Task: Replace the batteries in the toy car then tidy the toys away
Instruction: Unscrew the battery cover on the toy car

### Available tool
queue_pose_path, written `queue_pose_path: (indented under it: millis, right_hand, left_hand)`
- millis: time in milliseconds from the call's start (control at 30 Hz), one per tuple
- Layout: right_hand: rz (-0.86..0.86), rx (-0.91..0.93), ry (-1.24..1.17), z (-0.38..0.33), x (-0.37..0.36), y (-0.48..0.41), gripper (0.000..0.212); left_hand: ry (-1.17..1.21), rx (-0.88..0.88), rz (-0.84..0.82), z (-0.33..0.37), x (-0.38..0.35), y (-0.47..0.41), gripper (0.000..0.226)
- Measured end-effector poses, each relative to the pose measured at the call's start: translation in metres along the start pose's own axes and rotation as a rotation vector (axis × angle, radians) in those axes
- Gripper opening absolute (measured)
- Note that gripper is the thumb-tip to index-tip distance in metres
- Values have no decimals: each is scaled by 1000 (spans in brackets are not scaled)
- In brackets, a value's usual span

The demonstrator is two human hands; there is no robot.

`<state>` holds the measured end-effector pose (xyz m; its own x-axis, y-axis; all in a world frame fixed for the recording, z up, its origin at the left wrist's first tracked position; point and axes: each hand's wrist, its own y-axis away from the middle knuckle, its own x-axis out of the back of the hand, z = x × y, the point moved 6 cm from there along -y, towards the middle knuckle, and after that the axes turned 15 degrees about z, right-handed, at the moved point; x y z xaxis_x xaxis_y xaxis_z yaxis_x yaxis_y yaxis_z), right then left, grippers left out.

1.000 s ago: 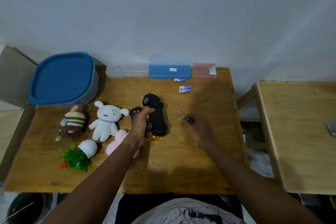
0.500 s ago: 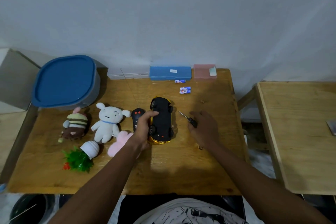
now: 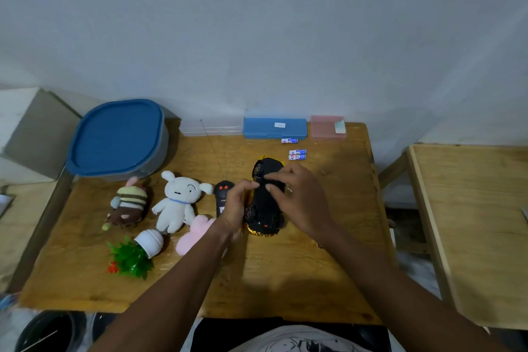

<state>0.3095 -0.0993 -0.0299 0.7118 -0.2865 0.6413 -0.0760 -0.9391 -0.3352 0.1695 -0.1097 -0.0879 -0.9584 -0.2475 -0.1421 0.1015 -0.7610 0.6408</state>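
The toy car (image 3: pixel 264 206) lies upside down in the middle of the wooden table (image 3: pixel 285 274), black underside up and yellow body underneath. My left hand (image 3: pixel 237 208) grips its left side. Fingers curled, my right hand (image 3: pixel 297 197) is over the car's underside, and a thin metal piece of the screwdriver (image 3: pixel 289 190) shows beside them. Three blue-and-white batteries (image 3: pixel 297 154) lie just beyond the car. The black remote (image 3: pixel 221 197) with red buttons sits left of my left hand.
A blue-lidded container (image 3: pixel 117 137) stands at the back left. A blue case (image 3: pixel 275 128) and a pink box (image 3: pixel 327 128) line the wall. A white plush (image 3: pixel 177 200), striped plush (image 3: pixel 128 206), pink plush (image 3: pixel 194 233) and toppled plant pot (image 3: pixel 134 256) lie left. A second table (image 3: pixel 471 223) stands right.
My right hand picked the screwdriver up off the table and moved left onto the car's underside. My left hand straightened the car and keeps hold of it.
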Motion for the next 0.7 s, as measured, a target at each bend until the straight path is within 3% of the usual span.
queue_pose_path:
  millis: [167,267,433,533,600,700]
  right_hand:
    - [14,-9,-55,-7,4,-3,24]
    - [-105,-46,-130,-5,-1,-6,30]
    - [-278,-100,-181,1,-2,-21,27]
    - [-310,-109,-205,2,1,-22,21]
    - [-277,-123,-242,3,4,-20,18]
    - [-68,-222,-351,14,18,-24,16]
  left_hand:
    - [3,-69,-18,9,-1,-1,27]
    - [-18,-81,-12,14,1,-3,43]
    - [-38,-69,-32,13,-1,-7,31]
    - [6,-48,-17,11,6,-13,38]
    - [17,-12,-24,10,7,-15,44]
    - [43,43,-29,3,8,-18,36]
